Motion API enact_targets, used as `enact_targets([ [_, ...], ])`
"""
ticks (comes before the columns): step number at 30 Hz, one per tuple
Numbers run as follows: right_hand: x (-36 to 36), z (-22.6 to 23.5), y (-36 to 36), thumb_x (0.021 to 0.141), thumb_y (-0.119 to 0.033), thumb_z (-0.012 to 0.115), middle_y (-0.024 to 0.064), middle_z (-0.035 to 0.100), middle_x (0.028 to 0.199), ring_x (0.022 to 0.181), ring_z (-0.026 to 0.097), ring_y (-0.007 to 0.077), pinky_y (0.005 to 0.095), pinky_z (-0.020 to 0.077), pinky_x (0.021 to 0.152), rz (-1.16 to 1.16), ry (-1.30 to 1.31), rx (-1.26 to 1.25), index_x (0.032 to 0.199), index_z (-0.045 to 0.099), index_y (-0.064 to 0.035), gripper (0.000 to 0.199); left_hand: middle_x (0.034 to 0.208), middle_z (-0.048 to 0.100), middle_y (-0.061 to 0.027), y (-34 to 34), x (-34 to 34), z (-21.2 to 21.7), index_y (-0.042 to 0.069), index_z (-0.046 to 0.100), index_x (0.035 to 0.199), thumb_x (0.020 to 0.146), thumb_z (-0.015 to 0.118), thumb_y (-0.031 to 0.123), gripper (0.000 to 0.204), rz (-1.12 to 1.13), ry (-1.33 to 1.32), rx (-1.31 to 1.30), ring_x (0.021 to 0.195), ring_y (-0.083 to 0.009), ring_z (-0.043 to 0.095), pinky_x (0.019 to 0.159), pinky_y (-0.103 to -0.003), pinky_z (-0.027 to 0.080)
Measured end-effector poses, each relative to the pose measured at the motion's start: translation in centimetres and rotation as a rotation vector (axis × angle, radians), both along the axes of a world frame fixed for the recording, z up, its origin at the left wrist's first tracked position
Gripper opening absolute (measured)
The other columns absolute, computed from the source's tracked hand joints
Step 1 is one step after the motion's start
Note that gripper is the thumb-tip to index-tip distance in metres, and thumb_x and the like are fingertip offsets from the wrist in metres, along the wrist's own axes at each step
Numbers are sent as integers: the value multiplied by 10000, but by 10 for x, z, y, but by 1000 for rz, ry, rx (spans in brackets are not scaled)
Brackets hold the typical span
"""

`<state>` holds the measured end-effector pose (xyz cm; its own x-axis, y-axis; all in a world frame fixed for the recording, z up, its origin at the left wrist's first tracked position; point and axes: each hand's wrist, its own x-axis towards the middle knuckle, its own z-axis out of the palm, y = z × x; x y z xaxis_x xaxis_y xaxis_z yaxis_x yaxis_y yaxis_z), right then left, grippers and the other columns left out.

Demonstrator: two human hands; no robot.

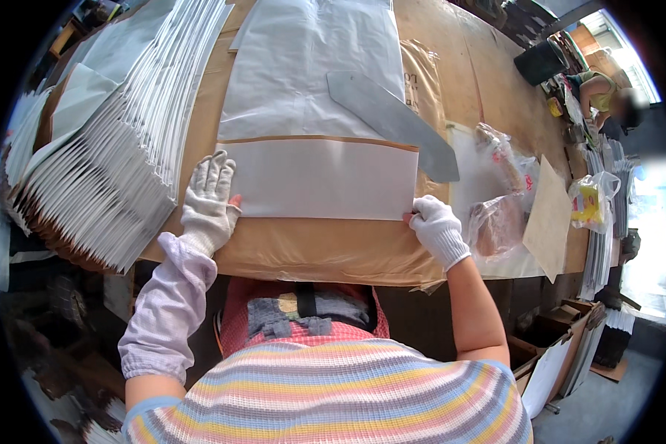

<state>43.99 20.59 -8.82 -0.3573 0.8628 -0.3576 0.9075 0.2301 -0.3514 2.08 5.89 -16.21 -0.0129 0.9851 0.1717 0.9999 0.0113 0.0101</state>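
In front of me on the table lies a large white paper sheet point(311, 89). Across its near end is a folded white paper flap point(318, 181) with a brown edge along its far side. My left hand point(211, 200), in a white glove with exposed fingertips, rests flat at the flap's left edge, fingers stretched out. At the flap's near right corner, my gloved right hand point(438, 231) pinches the paper between thumb and curled fingers. A flat grey angled plate point(396, 126) lies slantwise over the sheet, beyond the flap, its near end reaching past the right edge.
A thick fanned stack of folded white paper point(103, 159) stands left. To the right lie clear plastic bags point(496, 222), a pale board point(547, 222) and a bag with something yellow point(592, 203). Another person point(599, 96) bends at the far right. Cardboard boxes point(551, 333) stand below the table.
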Motion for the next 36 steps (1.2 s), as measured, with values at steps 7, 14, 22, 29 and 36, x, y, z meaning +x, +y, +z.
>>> enact_targets([
  [7,-2,8,13,916,-240,676,148,709,1017,968,683,363,434,534,847,200,-114,3,984,745,-80,187,1703,244,-148,1,3,6,71,284,1628,967,616,223,755,35,17,-39,1574,-343,217,1304,-446,162],
  [14,-8,13,15,957,-351,640,153,734,1068,1036,695,354,453,549,884,185,-251,-79,1044,759,-114,279,1695,266,-150,-1,5,7,72,305,1620,957,622,213,748,33,31,-47,1565,-353,237,1301,-444,180],
  [22,-15,18,18,880,-371,734,122,737,1042,982,707,373,482,557,832,247,-360,49,1039,741,-84,328,1707,225,-162,1,-1,12,29,311,1604,991,577,386,758,30,108,-118,1584,-347,178,1309,-465,107],
  [29,-106,-45,13,767,-454,771,212,477,1541,1465,393,409,563,236,1259,608,303,672,1359,580,-2,769,1706,195,-224,51,69,39,-5,197,1634,989,572,485,893,-117,98,-210,1593,-388,136,1280,-555,124],
  [36,-48,-50,14,772,-502,785,289,402,1570,1461,367,489,594,234,1245,455,171,642,1435,510,33,896,1700,201,-221,10,1,13,5,183,1636,857,738,438,1050,-47,-55,-78,1587,-376,172,1263,-530,223],
])
